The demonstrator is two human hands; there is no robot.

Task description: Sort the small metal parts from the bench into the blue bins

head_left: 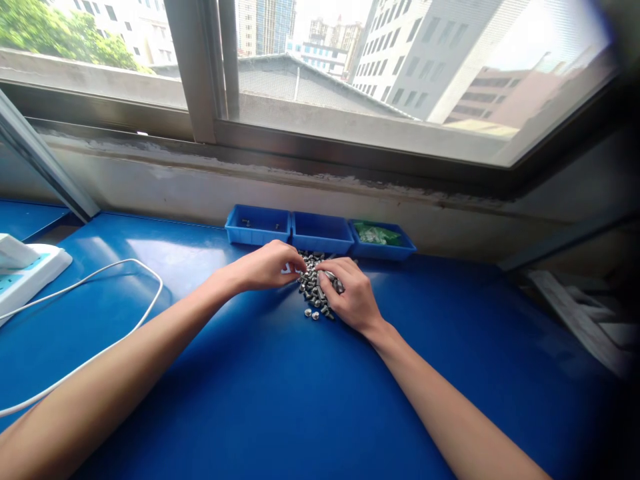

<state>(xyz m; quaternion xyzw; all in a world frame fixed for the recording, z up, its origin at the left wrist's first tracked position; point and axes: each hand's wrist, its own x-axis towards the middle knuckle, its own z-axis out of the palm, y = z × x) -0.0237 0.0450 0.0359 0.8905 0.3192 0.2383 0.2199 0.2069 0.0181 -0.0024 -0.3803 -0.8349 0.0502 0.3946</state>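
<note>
A heap of shiny metal screws (314, 288) lies on the blue tabletop in the middle of the head view. At the heap's left edge, my left hand (276, 264) is closed in a pinch, thumb and fingertips together; whatever is between the tips is too small or hidden to name. My right hand (354, 291) curls over the right side of the heap. Several metal screws (335, 283) show between its thumb and fingers. Two round-headed pieces (311, 315) lie just in front of the heap.
Behind the heap stand three joined blue bins: the left bin (257, 235) holds a few small pieces, the middle bin (323, 241) shows a bare floor, and the right bin (385, 252) holds a green bag. A white power strip (45, 273) and white cable (150, 313) lie left.
</note>
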